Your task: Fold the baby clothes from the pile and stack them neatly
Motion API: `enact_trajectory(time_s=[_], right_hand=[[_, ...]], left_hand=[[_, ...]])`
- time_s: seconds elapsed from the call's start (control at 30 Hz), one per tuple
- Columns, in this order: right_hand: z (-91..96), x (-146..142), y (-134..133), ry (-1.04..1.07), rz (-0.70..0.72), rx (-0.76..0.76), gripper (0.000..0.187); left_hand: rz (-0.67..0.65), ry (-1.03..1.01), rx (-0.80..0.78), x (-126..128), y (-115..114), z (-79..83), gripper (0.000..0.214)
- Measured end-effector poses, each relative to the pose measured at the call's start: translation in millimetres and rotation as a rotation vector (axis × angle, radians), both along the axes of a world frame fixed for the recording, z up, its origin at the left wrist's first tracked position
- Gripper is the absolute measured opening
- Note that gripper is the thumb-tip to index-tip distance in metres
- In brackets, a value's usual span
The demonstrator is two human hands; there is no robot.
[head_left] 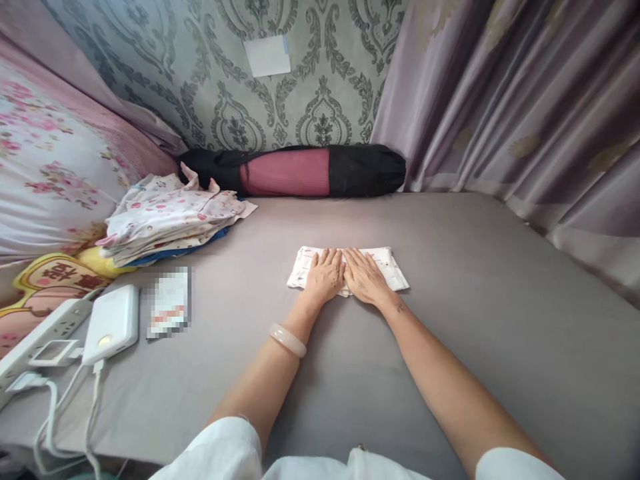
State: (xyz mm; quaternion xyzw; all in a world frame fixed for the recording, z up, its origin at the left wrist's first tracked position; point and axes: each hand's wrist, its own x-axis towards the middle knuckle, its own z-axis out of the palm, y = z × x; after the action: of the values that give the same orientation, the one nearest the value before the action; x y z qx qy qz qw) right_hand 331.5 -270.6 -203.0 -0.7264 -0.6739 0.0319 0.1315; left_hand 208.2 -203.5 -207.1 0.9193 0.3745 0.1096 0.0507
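Observation:
A folded white cloth with small prints (397, 275) lies flat on the grey bed sheet in the middle of the head view. It looks like a folded garment, but its exact kind cannot be made out. On its left half rests my left hand (326, 275), palm down with the fingers stretched out. Beside it, my right hand (367, 277) presses flat on the other half, fingers extended. The two hands meet near the cloth's centre and cover much of it. Neither one grips anything.
Several printed garments (175, 217) are stacked at the left. A black and pink roll (287, 172) lies along the wall. Nearer left are a white power bank (113, 323), a power strip (45, 340), cables and a blurred packet (170, 300). Curtains (480, 93) hang at the right.

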Motion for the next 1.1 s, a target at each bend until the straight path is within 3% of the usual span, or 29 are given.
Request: enact_trajectory(time_s=[0.27,0.63,0.83,1.1], right_hand=[[6.8,7.2,-4.8,-0.046,-0.086,-0.002,0.058],[6.8,4.4,-7.2,-0.042,-0.108,-0.032,0.055],[11.7,9.9,-11.0,-0.043,-0.192,-0.023,0.056],[7.3,11.4,-11.2,-0.071,-0.211,-0.074,0.056]], left_hand=[[0.057,-0.08,0.11,-5.2,1.4,3.3,0.051],[0.019,0.013,0.058,-7.3,-3.2,7.5,0.05],[0.113,-0.041,0.125,-10.4,0.7,7.4,0.051],[0.123,0.048,0.071,-11.2,1.5,0.9,0.058]])
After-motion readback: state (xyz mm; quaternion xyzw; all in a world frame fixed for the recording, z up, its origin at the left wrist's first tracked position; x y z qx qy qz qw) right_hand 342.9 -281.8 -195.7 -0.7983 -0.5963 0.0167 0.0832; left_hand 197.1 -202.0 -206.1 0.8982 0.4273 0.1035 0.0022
